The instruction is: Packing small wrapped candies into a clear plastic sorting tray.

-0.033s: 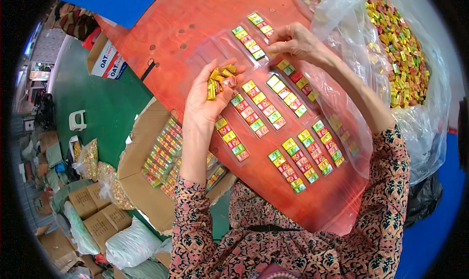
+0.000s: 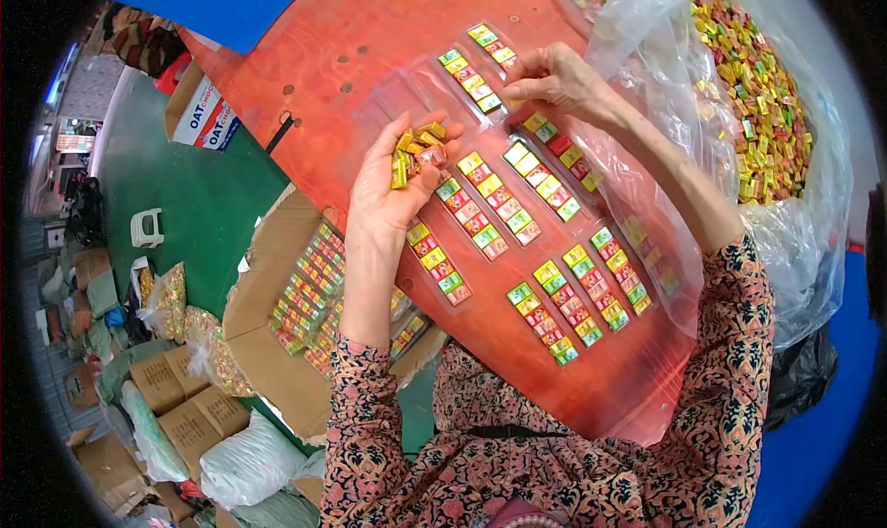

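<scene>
Left grip (image 2: pixel 381 186): my palm cupped upward around wrapped pieces (image 2: pixel 429 138).
Right grip (image 2: pixel 559 83): 2 o'clock from left, thumb near fingertips; contents I cannot tell.
Packed strip (image 2: pixel 469 81): on desk (image 2: pixel 370 29), left grip's 1 o'clock.
Spill control: I should keep that palm level.

Printed twice, large and readable in bold capitals, on the white, red and blue carton (image 2: pixel 205 114) beside the left edge of the bench (image 2: pixel 397 31). Marked in dark lines on the brown cartons (image 2: pixel 201 424) at lower left, too small to read. Likewise too small to read on the wrapped pieces (image 2: pixel 499 197) set in rows.
</scene>
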Demonstrator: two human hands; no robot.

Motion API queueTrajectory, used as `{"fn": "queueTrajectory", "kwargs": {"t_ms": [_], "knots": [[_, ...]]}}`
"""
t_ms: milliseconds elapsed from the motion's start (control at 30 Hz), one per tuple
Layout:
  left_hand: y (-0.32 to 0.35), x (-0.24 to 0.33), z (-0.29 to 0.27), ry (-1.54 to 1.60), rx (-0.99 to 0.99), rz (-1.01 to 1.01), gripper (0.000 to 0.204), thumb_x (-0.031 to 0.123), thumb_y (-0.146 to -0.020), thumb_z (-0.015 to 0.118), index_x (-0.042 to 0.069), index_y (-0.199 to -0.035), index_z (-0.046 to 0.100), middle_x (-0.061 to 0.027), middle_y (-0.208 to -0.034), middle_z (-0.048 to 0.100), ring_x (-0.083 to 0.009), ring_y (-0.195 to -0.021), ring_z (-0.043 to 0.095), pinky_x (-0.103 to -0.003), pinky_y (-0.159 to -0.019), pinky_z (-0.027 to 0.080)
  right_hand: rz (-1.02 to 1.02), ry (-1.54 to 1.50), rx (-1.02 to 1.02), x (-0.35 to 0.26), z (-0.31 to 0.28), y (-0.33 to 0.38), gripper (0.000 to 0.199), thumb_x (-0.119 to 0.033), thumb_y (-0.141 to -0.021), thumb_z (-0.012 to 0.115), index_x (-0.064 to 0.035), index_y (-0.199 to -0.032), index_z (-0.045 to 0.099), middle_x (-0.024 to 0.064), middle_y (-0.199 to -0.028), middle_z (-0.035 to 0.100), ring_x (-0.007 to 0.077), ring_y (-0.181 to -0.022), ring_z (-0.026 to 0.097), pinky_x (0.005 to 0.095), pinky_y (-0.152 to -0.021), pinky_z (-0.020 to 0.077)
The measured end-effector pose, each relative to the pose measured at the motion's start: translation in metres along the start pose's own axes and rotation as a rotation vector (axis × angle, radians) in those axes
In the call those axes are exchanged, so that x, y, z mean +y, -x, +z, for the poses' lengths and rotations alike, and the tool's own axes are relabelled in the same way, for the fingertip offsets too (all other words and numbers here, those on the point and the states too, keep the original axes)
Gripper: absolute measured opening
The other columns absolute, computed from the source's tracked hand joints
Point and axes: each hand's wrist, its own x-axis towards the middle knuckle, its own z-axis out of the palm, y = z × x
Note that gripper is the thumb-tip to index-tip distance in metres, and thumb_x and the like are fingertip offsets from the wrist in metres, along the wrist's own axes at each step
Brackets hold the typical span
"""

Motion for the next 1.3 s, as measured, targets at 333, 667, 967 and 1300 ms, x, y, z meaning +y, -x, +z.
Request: {"fn": "queueTrajectory", "kwargs": {"t_ms": [333,667,967,1300], "knots": [[0.006,-0.001,-0.003,0.045,0.042,0.008,0.036,0.024,-0.085,0.047,-0.006,-0.104,0.05,-0.0234,-0.096,0.054,-0.0298,-0.075,0.058,-0.022,-0.045,0.053,-0.289,0.419,0.242,0.019,0.035,-0.008,0.014,-0.008,-0.07,0.059,0.001,-0.081,0.06,0.0175,-0.073,0.061,0.0275,-0.07,0.061,0.0351,-0.062,0.046],[0.004,-0.005,-0.008,0.069,-0.008,-0.007,0.034,0.023,-0.085,0.048,-0.006,-0.103,0.051,-0.0243,-0.098,0.053,-0.0301,-0.078,0.058,-0.023,-0.046,0.053,-0.292,0.355,0.354,0.028,0.043,-0.005,0.01,-0.006,-0.071,0.059,0.0006,-0.078,0.06,0.0126,-0.071,0.06,0.0242,-0.069,0.059,0.0346,-0.061,0.0456],[0.008,-0.006,-0.007,0.128,-0.096,0.052,0.041,0.024,-0.088,0.036,-0.01,-0.11,0.044,-0.0301,-0.109,0.047,-0.0405,-0.095,0.051,-0.036,-0.067,0.054,-0.156,0.414,0.307,0.016,0.038,-0.006,0.018,-0.018,-0.077,0.058,-0.0001,-0.078,0.06,0.0113,-0.074,0.058,0.0209,-0.068,0.057,0.0332,-0.057,0.0432],[0.031,0.0,-0.022,0.214,-0.118,0.097,0.043,0.022,-0.088,0.034,-0.011,-0.115,0.04,-0.0306,-0.117,0.042,-0.0442,-0.107,0.043,-0.045,-0.084,0.045,0.227,-0.68,-0.159,-0.017,0.025,-0.013,0.023,-0.003,-0.081,0.048,0.0034,-0.101,0.042,0.0148,-0.093,0.057,0.0162,-0.075,0.057,0.0246,-0.055,0.0446]]}}
